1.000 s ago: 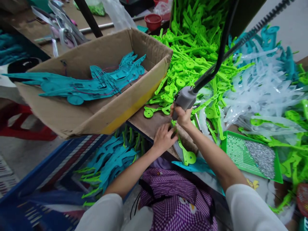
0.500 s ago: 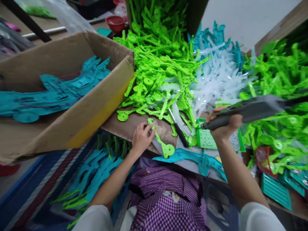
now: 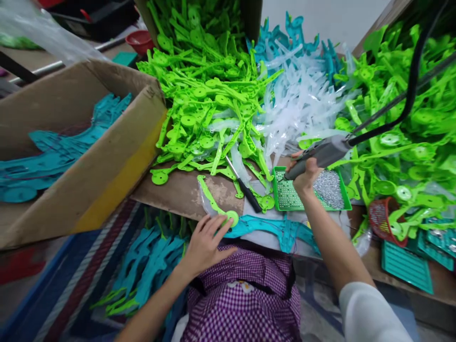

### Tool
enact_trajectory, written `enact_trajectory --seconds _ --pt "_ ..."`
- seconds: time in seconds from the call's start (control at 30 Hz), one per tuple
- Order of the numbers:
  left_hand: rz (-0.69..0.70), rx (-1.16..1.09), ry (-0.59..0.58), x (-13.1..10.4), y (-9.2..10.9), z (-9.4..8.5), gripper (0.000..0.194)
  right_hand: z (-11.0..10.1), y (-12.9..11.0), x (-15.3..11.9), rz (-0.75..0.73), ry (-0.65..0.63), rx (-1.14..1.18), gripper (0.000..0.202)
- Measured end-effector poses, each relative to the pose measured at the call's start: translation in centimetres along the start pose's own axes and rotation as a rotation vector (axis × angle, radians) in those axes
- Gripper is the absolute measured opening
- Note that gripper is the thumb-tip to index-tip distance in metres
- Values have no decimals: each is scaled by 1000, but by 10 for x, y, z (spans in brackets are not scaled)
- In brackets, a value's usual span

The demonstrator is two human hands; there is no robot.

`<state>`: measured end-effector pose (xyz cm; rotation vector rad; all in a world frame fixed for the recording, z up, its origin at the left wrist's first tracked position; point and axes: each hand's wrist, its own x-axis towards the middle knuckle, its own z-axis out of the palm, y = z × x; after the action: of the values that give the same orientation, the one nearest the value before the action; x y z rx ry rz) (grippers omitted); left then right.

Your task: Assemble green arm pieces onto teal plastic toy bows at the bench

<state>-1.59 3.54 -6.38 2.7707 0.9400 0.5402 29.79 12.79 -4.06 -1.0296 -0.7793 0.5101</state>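
Observation:
My left hand (image 3: 209, 240) is open, fingers spread over the round end of a bright green plastic arm (image 3: 213, 204). A translucent strip lies along this arm, whose round end meets a long teal plastic piece (image 3: 265, 227) at the table's front edge. My right hand (image 3: 305, 178) grips a grey corded electric screwdriver (image 3: 326, 154). Its tip points down over the left part of a green tray (image 3: 302, 208) with many small silver screws (image 3: 329, 190). Whether a screw sits on the tip is too small to tell.
Piles of green parts (image 3: 199, 102) and translucent pieces (image 3: 297, 97) cover the back. A black-handled screwdriver (image 3: 247, 192) lies mid-table. At left stands a cardboard box (image 3: 117, 156) with teal pieces; below it, more assembled pieces (image 3: 149, 266). A red basket (image 3: 383, 218) stands right.
My left hand has slid from the green arm's upper end to its round end, its fingers spreading. The screwdriver has swung, its tip now farther inside the tray. The whole view has shifted.

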Motion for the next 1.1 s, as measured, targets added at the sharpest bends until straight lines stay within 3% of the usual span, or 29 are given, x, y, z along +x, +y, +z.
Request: enact_trajectory --seconds 0.23,0.37,0.7,0.8,0.9,1.0,1.1 --pt "-7 -19 -5 -11 -14 21 63 1 3 1 2 16 30 47" --pt "-58 -52 19 -14 -17 20 67 0 3 0 -1 7 35 47" --pt "-24 -94 65 -12 -23 19 65 0 5 -2 33 14 -35 51" --pt "-22 -124 64 -13 -25 20 67 -4 -7 4 56 24 -24 55" --pt "-36 -135 86 -15 -25 22 67 -5 -35 3 60 9 45 59" --pt "-50 -127 90 -16 -23 24 66 14 -63 -14 -5 -72 146 56" --pt "-50 -140 96 -17 -21 26 64 57 -67 -48 9 -203 231 55"
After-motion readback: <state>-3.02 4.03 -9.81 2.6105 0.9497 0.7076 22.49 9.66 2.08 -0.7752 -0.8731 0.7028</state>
